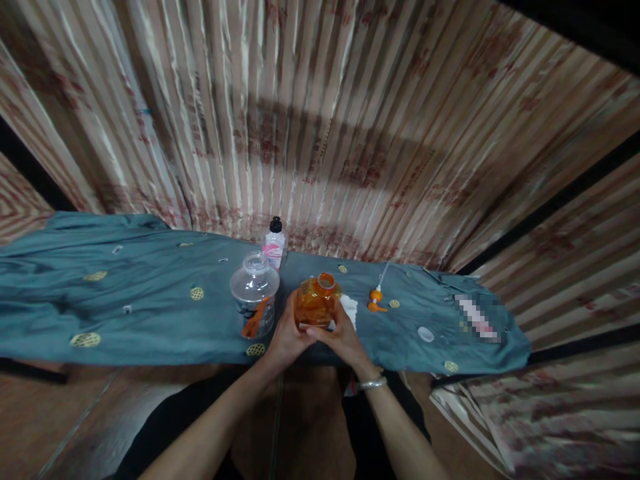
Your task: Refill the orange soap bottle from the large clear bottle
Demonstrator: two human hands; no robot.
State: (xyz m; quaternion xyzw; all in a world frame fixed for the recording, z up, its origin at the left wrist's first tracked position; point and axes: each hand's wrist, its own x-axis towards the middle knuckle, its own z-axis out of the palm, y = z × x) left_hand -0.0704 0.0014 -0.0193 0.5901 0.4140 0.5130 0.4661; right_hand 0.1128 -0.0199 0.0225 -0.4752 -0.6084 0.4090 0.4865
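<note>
Both my hands wrap around an orange bottle [316,301] with an open neck, which stands on a table covered in a teal cloth [125,307]. My left hand [289,337] grips its left side and my right hand [342,335] grips its right side, with a white cloth or tissue [349,309] under the right fingers. A clear open bottle [255,292] stands just left of it, an orange piece showing against its lower part. Right of the orange bottle lies an orange pump sprayer head [376,297] with a white tube.
A small white bottle [275,242] with a black cap stands at the back edge. A white round lid [425,334] lies to the right on the cloth. A striped curtain hangs behind the table. The table's front edge is near my wrists.
</note>
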